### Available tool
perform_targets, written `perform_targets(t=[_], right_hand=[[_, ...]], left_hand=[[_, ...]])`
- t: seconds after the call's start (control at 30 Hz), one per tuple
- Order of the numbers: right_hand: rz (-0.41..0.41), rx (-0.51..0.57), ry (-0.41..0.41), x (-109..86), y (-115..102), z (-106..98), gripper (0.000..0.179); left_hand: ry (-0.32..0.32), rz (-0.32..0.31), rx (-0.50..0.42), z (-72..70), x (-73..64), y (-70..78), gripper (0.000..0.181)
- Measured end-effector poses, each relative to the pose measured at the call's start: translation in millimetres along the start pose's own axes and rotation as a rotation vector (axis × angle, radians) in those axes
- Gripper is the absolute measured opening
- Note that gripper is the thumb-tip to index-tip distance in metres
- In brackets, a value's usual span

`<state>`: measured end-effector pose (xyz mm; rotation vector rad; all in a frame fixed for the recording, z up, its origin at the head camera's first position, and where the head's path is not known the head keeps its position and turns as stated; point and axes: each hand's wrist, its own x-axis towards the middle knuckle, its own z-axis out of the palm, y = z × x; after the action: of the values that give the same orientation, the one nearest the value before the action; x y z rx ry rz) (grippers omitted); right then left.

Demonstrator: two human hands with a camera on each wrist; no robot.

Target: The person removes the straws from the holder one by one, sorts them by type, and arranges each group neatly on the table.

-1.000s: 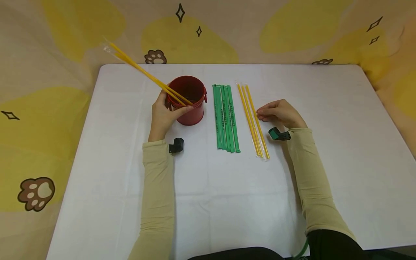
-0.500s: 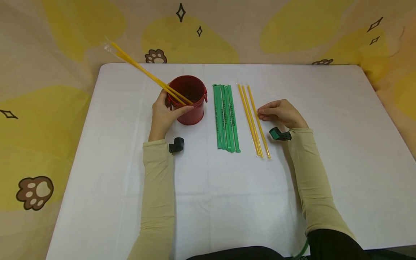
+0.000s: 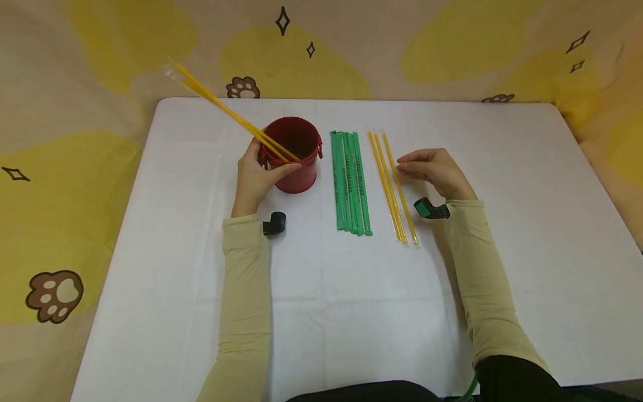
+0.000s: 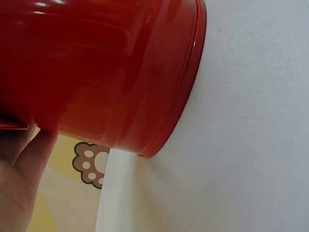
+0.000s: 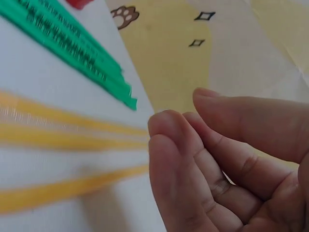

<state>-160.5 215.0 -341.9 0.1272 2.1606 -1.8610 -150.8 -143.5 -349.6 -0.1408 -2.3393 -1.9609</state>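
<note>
My left hand (image 3: 252,177) grips the small red bucket (image 3: 297,180) by its left side, thumb across the near rim. In the left wrist view the bucket wall (image 4: 87,67) fills the upper left, its base on the cloth. Wrapped yellow straws (image 3: 223,107) lean out of the bucket to the far left, over that hand. My right hand (image 3: 435,169) hovers just right of three wrapped yellow straws, nearest the rightmost straw (image 3: 405,206). In the right wrist view its thumb (image 5: 251,116) stands apart from the loosely bent fingers, with nothing between them.
Several straws in green wrappers (image 3: 351,184) lie side by side between the bucket and the loose yellow straws. White cloth (image 3: 321,312) covers the table. A patterned yellow curtain (image 3: 321,72) hangs behind its far edge and along the left.
The rightmost loose straw has shifted slightly right, apart from the other two. My right hand's fingers have lifted a little and spread from the thumb. The left hand still holds the bucket.
</note>
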Motion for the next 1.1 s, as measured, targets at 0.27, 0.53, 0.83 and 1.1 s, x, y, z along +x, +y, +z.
perform_targets(t=[0.27,0.53,0.83,1.1], right_hand=[[-0.127,0.085,-0.043,-6.6,-23.7,33.4,0.011],[-0.189,0.094,-0.088,-7.2,-43.1,64.9,0.016],[-0.233,0.056,-0.155,-2.7,-61.3,100.0,0.018],[-0.295,0.056,-0.217,1.2,-81.5,132.9,0.017]], left_hand=[[-0.009,-0.003,-0.016,1.2,1.0,-2.2,0.074],[-0.020,0.005,0.003,2.8,1.6,-3.1,0.075],[-0.015,0.034,0.026,0.2,2.4,-2.8,0.078],[-0.010,0.046,0.015,-3.4,1.6,-2.0,0.078]])
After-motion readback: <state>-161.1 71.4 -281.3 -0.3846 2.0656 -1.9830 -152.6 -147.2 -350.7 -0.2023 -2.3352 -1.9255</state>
